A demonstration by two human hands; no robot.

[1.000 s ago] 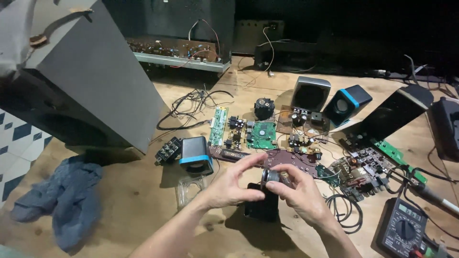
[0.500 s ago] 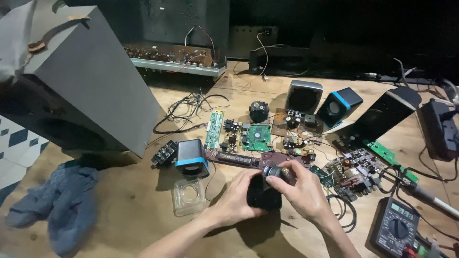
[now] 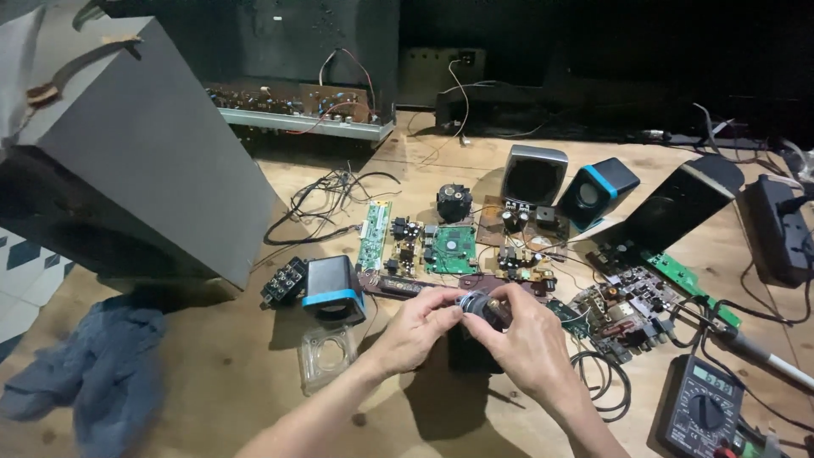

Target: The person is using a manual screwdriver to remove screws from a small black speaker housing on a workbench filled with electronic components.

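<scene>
- my left hand (image 3: 417, 329) reaches in from below, fingers curled, fingertips pinched on a small round metal part (image 3: 476, 305).
- my right hand (image 3: 527, 339) comes over from the right, thumb and forefinger clamped on the same part from the other side.
- the part looks like a short silvery cylinder with a dark face, mostly hidden by my fingers; i cannot tell more.
- it sits just above a small black box (image 3: 468, 349) on the wooden table (image 3: 212, 373), low centre.
- just left lie a clear plastic cover (image 3: 326, 356) and a black cube speaker with a blue band (image 3: 332, 288).
- circuit boards (image 3: 449, 248) spread behind; a multimeter (image 3: 702, 414) sits at lower right.
</scene>
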